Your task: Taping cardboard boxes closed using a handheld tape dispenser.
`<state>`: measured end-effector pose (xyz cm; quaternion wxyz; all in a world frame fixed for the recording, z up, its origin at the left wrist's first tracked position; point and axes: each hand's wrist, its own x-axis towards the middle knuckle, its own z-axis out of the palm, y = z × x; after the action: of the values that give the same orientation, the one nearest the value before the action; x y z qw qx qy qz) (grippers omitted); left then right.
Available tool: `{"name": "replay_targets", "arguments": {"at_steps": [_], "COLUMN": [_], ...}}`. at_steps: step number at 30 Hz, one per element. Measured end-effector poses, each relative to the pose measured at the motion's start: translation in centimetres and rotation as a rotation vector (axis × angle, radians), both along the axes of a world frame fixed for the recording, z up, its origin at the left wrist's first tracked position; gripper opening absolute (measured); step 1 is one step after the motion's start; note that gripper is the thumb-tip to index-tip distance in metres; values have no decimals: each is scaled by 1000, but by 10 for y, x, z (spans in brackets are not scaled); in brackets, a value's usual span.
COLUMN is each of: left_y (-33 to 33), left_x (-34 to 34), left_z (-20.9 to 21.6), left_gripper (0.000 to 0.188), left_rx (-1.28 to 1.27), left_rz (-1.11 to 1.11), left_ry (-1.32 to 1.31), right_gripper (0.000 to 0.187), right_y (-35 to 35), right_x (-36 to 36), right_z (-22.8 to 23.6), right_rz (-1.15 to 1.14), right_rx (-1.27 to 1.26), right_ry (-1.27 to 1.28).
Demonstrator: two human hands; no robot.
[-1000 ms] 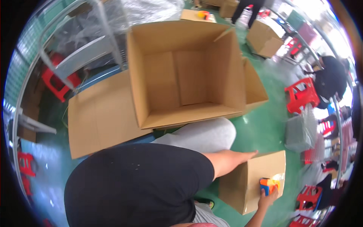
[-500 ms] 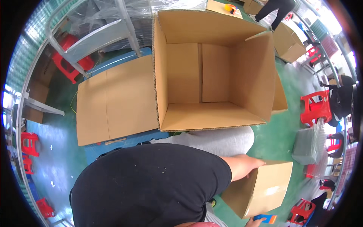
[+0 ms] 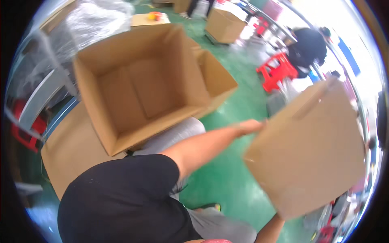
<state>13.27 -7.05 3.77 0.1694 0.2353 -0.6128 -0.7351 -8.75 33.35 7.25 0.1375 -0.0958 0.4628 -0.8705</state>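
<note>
A closed cardboard box (image 3: pixel 312 154) is raised and tilted at my right, above the green floor. My left hand (image 3: pixel 250 127) reaches across and grips its left edge; the fingers are blurred and partly behind the box. From below, my right forearm (image 3: pixel 270 231) comes up to the bottom corner of the same box. The right hand itself is hidden by the box, so its fingers and anything in them do not show. In front of me stands a large open cardboard carton (image 3: pixel 142 87) with nothing inside, beside my grey-clad leg (image 3: pixel 170 135).
A flat cardboard sheet (image 3: pixel 71 150) lies left of the large carton, near a grey metal frame (image 3: pixel 44 97). Another open carton (image 3: pixel 216 79) adjoins it on the right. Farther off are a red stool (image 3: pixel 276 71), a person in dark clothes (image 3: pixel 308 48) and a closed box (image 3: pixel 225 26).
The closed box has come up off the floor toward me and turned. My view has swung right. The blue-and-orange hand tool at my right hand is now out of sight.
</note>
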Motion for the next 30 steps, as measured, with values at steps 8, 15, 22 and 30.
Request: {"name": "replay_targets", "arguments": {"at_steps": [8,15,22,30], "left_y": [-7,39,66,-73], "left_x": [24,75,118,70], "left_z": [1,121,157,166], "left_gripper": [70,79,69,27], "left_rx": [1,-253,-452,-1344], "left_rz": [-2,22,-26,21], "left_ry": [-107,-61,-178,-610], "right_gripper": [59,64,68,73], "right_y": [-23,-92,-116,-66], "right_x": [-9,-56,-16,-33], "right_z": [19,17,3,-25], "right_rz": [-239,-151,169,267], "right_rx": [142,204,182,220], "right_ry": [16,-8,2,168]}}
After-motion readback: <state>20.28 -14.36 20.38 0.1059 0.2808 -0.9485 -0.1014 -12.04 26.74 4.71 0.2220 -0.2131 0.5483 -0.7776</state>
